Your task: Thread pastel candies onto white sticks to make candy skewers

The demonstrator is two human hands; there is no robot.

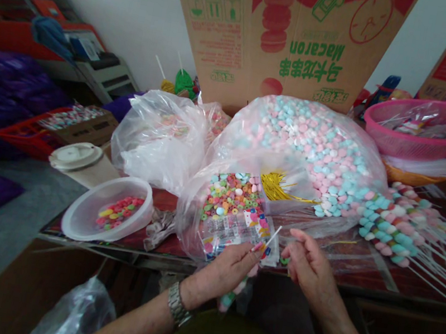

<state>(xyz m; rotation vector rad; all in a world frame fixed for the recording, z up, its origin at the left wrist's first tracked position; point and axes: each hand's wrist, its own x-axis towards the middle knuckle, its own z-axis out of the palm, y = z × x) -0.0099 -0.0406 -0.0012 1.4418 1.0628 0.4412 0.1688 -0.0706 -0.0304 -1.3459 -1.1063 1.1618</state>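
My left hand point(232, 270) is closed around a candy skewer, its white stick point(274, 236) pointing up to the right and its pink, white and green pieces point(228, 300) hanging below the hand. To the right of the stick, my right hand point(309, 265) has its fingers bent towards a small green ring point(284, 261); whether they touch it is unclear. Beyond my left hand lie printed wrappers point(234, 231), colourful rings point(227, 193) and gold twist ties point(274, 186). Behind them a large clear bag point(297, 128) holds pink, blue and white candies.
On the left stand a translucent bowl point(75, 217) of rings, a lidded cup point(80, 158) and a clear bag point(158, 145). Finished skewers point(395, 228) are piled at right, below a pink basket point(421, 143). A Macaron carton point(289, 42) stands behind.
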